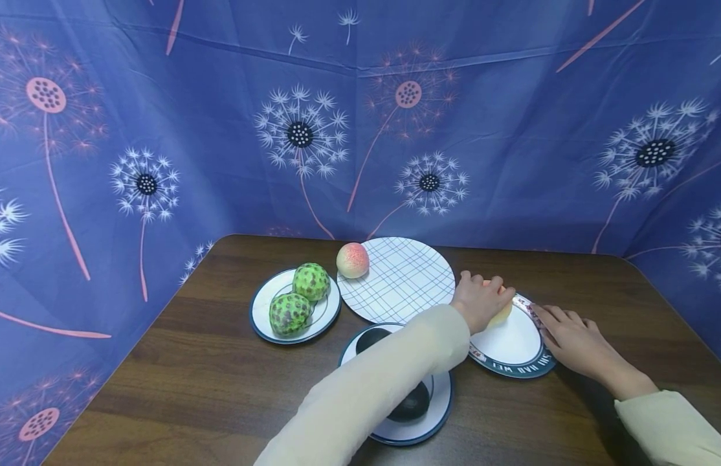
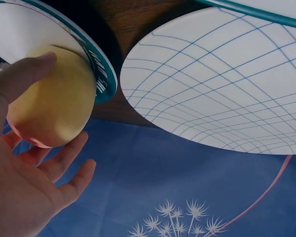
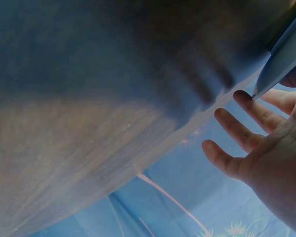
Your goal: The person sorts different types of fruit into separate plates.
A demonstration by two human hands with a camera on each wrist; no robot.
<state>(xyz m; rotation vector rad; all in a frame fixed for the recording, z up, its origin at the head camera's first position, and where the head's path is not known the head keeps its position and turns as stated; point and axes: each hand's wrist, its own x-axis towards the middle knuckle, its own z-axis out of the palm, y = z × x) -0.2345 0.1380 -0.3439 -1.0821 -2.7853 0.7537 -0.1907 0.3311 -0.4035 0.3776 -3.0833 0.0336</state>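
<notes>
My left hand (image 1: pixel 479 303) holds a yellow peach with a red blush (image 2: pixel 64 98), thumb on one side and fingers curled on the other. The peach is over the white plate with a dark green lettered rim (image 1: pixel 514 369), and in the head view the hand mostly covers it. On that plate's right side, my right hand (image 1: pixel 582 346) grips the rim. The right wrist view has the plate's edge (image 3: pixel 281 61) between the thumb and the spread fingers (image 3: pixel 237 131).
A white plate with blue grid lines (image 1: pixel 401 272) stands at the back, a pink peach (image 1: pixel 353 260) at its left edge. Further left, a plate (image 1: pixel 264 323) bears two green spotted fruits (image 1: pixel 290 314). The left sleeve crosses a front plate (image 1: pixel 415 437) with dark rounded fruits (image 1: pixel 411 404).
</notes>
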